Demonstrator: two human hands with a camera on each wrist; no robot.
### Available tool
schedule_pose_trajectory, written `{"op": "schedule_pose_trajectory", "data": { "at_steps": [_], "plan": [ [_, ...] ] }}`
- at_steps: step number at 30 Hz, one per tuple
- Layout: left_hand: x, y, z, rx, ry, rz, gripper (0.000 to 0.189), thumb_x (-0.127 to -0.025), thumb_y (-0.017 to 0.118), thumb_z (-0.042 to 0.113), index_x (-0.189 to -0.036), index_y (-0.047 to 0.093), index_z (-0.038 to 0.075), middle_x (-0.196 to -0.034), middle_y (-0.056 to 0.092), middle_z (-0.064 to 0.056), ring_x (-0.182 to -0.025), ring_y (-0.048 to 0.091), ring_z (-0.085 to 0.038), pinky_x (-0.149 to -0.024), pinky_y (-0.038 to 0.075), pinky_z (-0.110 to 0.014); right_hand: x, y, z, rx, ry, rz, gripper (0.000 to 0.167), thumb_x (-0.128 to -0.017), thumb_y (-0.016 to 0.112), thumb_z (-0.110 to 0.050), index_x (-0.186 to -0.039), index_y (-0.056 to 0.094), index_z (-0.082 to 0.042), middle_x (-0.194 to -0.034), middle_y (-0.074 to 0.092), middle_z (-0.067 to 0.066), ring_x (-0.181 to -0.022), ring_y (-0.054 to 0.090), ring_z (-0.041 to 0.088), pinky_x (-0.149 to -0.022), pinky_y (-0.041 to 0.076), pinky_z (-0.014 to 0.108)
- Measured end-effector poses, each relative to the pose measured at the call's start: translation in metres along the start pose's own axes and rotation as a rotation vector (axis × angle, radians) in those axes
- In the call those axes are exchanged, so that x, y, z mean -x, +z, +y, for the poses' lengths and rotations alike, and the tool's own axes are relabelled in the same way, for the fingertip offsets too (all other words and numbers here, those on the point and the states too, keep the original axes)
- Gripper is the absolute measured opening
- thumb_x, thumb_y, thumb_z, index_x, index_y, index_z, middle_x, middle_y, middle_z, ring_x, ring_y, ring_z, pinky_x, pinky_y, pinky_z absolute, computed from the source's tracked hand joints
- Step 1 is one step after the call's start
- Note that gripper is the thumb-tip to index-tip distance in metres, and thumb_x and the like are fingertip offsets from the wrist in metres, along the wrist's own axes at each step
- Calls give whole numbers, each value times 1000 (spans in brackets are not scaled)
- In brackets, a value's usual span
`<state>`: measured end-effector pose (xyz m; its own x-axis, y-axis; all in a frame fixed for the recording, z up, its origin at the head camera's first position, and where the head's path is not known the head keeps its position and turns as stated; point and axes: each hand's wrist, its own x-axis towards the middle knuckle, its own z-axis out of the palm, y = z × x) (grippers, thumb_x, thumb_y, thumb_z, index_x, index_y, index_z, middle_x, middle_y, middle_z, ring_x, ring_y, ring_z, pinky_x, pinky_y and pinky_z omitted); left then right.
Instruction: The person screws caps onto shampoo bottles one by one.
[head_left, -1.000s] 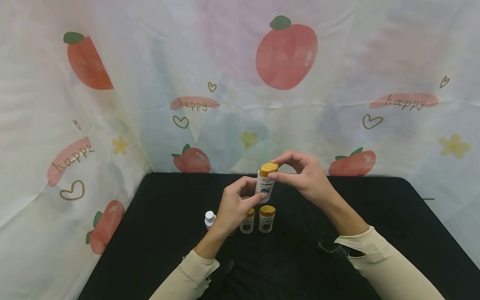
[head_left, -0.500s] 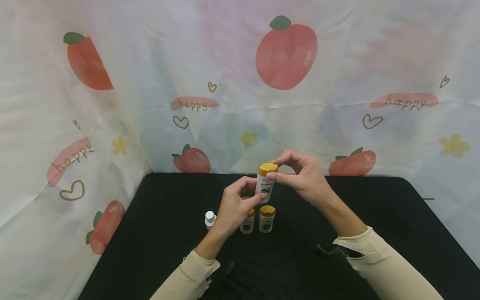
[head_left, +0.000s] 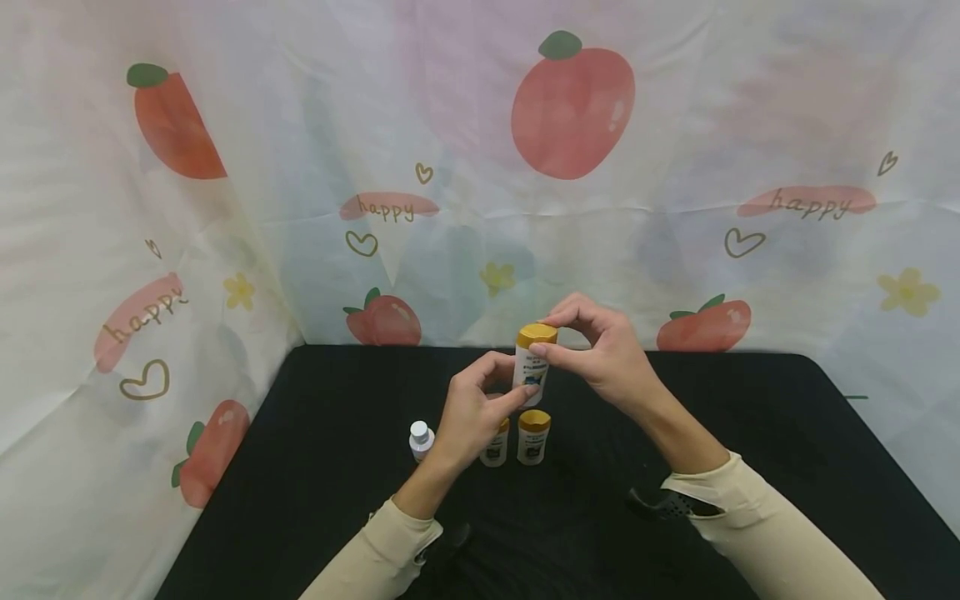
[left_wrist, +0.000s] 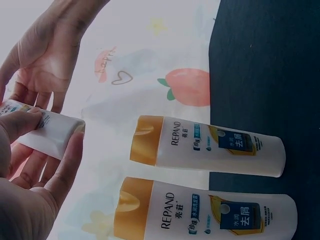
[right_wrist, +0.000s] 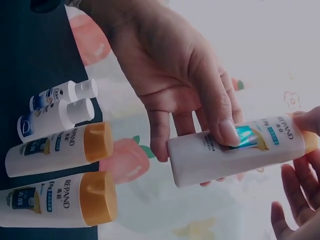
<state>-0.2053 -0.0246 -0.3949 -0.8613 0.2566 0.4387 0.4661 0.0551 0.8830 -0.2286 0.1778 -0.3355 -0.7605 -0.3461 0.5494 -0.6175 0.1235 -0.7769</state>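
Observation:
Above the table, a white shampoo bottle (head_left: 529, 367) with a golden-yellow cap is held in both hands, tilted slightly. My left hand (head_left: 468, 417) grips its lower body, thumb across the label, as the right wrist view also shows. The right hand (head_left: 615, 354) pinches the cap (right_wrist: 311, 142) between thumb and fingers. Below, two more gold-capped shampoo bottles stand upright on the table: one (head_left: 533, 442) in plain sight, the other (head_left: 494, 448) partly behind my left hand in the head view. Both show their REPAND labels in the left wrist view.
Two smaller white-capped bottles stand left of the gold-capped pair; the right wrist view shows one bottle (right_wrist: 50, 95) behind another (right_wrist: 47, 120). The black table (head_left: 315, 467) is backed by a fruit-printed cloth (head_left: 450, 100) along its far and left sides.
The right thumb has shifted slightly left across the front of the cap, and the right wrist has drifted a little left. Both hands keep their hold on the bottle.

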Motion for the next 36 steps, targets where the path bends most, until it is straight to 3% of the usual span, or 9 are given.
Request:
{"op": "schedule_pose_trajectory", "data": {
  "at_steps": [8, 15, 24, 28, 36],
  "plan": [
    [-1, 1, 1, 9, -18, 11, 25, -91, 78, 11, -113, 67, 10, -106, 71, -8, -103, 70, -18, -83, 61, -31, 0, 4, 2, 25, -14, 11, 25, -89, 74, 4, -111, 69, -5, -108, 67, 7, -105, 63, 19, -104, 48, 28],
    [-1, 3, 2, -5, 2, 17, 24, -90, 79, 10, -111, 68, 9, -105, 73, -9, -99, 71, -18, -78, 61, -29, 1, 8, 1, 18, -41, 61, 23, -86, 74, 8, -106, 67, 0, -102, 66, 7, -97, 63, 17, -105, 45, 27],
    [-1, 2, 3, -45, 15, 24, 25, -91, 78, 10, -114, 68, 10, -105, 72, -6, -97, 71, -13, -72, 61, -27, 0, 7, 1, 23, -16, 74, 22, -86, 74, 7, -104, 67, -3, -101, 66, 6, -96, 63, 18, -102, 47, 28],
    [-3, 0, 3, -40, -1, -1, 30, -91, 78, 12, -119, 67, 11, -109, 71, -6, -100, 71, -15, -76, 61, -28, -1, 4, -1, 78, 4, 35, 23, -88, 75, 1, -108, 68, -8, -106, 67, 4, -100, 62, 18, -99, 48, 29],
    [-8, -4, 2, -49, -46, -56, 32, -91, 78, 11, -121, 66, 11, -113, 69, -6, -101, 71, -16, -82, 60, -28, -2, -8, -9, 155, 36, -121, 27, -94, 74, -9, -117, 69, -21, -113, 66, -5, -113, 60, 14, -101, 47, 36]
  ]
}}
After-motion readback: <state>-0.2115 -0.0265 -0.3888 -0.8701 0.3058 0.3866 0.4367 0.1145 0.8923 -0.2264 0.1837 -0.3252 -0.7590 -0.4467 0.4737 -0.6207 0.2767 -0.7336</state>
